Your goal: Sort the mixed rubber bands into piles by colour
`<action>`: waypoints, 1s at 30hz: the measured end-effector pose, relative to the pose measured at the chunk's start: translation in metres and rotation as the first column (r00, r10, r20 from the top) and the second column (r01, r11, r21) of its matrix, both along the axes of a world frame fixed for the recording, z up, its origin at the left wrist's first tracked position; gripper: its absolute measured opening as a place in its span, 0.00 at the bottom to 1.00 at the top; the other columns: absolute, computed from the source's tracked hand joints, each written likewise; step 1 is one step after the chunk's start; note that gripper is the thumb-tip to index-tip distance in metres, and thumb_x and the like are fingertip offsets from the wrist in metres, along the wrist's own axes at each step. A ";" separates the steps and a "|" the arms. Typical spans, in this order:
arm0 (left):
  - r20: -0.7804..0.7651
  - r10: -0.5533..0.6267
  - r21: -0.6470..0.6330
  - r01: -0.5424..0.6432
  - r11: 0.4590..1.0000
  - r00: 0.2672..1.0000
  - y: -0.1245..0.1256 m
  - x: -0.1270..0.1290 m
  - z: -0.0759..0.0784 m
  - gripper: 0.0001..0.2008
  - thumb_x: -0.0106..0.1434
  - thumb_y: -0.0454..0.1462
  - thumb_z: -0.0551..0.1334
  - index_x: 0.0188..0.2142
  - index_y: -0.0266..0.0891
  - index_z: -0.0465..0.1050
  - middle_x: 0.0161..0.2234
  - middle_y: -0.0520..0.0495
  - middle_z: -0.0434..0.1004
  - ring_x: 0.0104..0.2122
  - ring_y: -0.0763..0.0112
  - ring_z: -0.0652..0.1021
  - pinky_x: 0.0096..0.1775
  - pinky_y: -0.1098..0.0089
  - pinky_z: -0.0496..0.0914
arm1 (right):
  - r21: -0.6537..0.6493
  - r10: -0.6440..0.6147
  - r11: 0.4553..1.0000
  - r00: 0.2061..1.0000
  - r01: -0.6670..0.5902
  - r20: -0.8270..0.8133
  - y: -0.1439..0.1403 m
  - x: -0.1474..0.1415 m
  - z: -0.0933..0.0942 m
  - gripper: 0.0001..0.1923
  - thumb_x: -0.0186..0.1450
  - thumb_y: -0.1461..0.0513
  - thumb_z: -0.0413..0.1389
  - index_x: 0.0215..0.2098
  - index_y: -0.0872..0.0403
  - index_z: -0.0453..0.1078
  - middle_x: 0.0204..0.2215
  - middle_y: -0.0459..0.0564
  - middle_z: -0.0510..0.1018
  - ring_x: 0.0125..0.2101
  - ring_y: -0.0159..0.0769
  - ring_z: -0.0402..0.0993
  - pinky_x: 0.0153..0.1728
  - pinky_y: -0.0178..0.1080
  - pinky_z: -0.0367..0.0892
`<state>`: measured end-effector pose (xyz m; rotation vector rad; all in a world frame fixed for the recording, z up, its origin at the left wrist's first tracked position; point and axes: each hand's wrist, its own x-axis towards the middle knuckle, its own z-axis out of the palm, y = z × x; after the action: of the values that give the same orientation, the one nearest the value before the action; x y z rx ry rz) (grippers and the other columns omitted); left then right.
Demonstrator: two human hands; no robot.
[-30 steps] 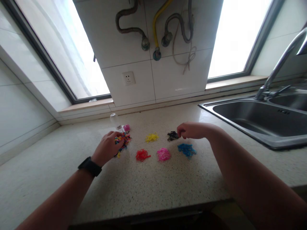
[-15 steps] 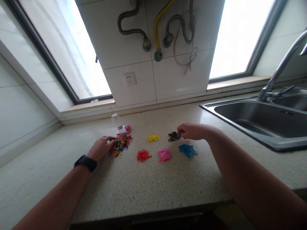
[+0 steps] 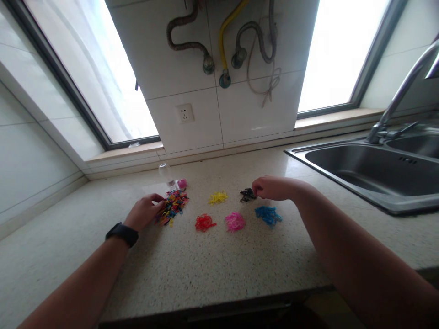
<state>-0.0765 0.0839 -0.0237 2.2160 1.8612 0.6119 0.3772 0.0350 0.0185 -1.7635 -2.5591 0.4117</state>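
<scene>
Small rubber bands lie in piles on the speckled counter. My left hand, with a black watch on its wrist, rests at the left edge of a mixed-colour pile of rubber bands. Its thumb and forefinger reach onto that pile, slightly apart. At the right edge of the black rubber bands, my right hand has its fingers pinched together; what is between them is hidden. Nearby are separate piles of yellow, red, pink and blue rubber bands.
A clear plastic bottle and a pink cap lie behind the mixed pile. To the right is a steel sink with a faucet. The tiled wall behind carries a power socket and several hoses.
Both hands stay at the same piles, and the piles look the same. The whole view has shifted very slightly.
</scene>
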 end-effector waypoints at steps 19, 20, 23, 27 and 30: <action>-0.066 -0.149 0.317 0.163 0.934 0.987 -0.003 0.015 -0.004 0.16 0.64 0.49 0.59 0.38 0.42 0.78 0.38 0.46 0.79 0.35 0.63 0.77 0.41 0.65 0.69 | 0.119 0.063 0.991 0.998 -0.059 -0.027 0.005 0.000 -0.007 0.13 0.59 0.67 0.51 0.34 0.54 0.78 0.30 0.51 0.81 0.31 0.36 0.73 0.31 0.35 0.59; -0.072 -0.156 0.330 0.171 0.928 0.985 -0.004 0.016 -0.004 0.16 0.65 0.49 0.58 0.37 0.41 0.78 0.38 0.46 0.79 0.34 0.63 0.77 0.41 0.65 0.69 | 0.131 0.071 0.989 0.997 -0.066 -0.032 0.006 0.001 -0.009 0.13 0.59 0.67 0.51 0.34 0.54 0.78 0.30 0.51 0.81 0.31 0.36 0.74 0.32 0.35 0.59; -0.093 -0.171 0.338 0.193 0.921 0.981 -0.005 0.019 -0.004 0.17 0.66 0.50 0.57 0.37 0.40 0.78 0.37 0.45 0.79 0.34 0.63 0.77 0.42 0.65 0.70 | 0.148 0.078 0.986 0.996 -0.071 -0.042 0.008 0.001 -0.011 0.12 0.60 0.66 0.51 0.33 0.53 0.77 0.30 0.50 0.81 0.31 0.36 0.73 0.32 0.35 0.60; -0.090 -0.188 0.326 0.207 0.922 0.978 -0.006 0.021 -0.004 0.18 0.66 0.50 0.57 0.37 0.40 0.78 0.37 0.44 0.79 0.35 0.63 0.77 0.42 0.65 0.70 | 0.156 0.087 0.985 0.995 -0.078 -0.048 0.009 0.002 -0.012 0.12 0.60 0.66 0.51 0.34 0.53 0.77 0.30 0.50 0.81 0.30 0.35 0.73 0.32 0.35 0.60; -0.078 -0.208 0.313 0.222 0.923 0.975 -0.006 0.021 -0.004 0.16 0.65 0.50 0.58 0.38 0.41 0.77 0.37 0.45 0.80 0.35 0.63 0.77 0.41 0.65 0.70 | 0.161 0.087 0.984 0.995 -0.079 -0.043 0.009 0.001 -0.012 0.12 0.60 0.66 0.51 0.34 0.53 0.77 0.30 0.50 0.81 0.30 0.36 0.73 0.32 0.35 0.60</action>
<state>-0.0553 0.0775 -0.0279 2.6111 1.5959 0.8844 0.3785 0.0443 0.0065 -1.5787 -2.5579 0.2406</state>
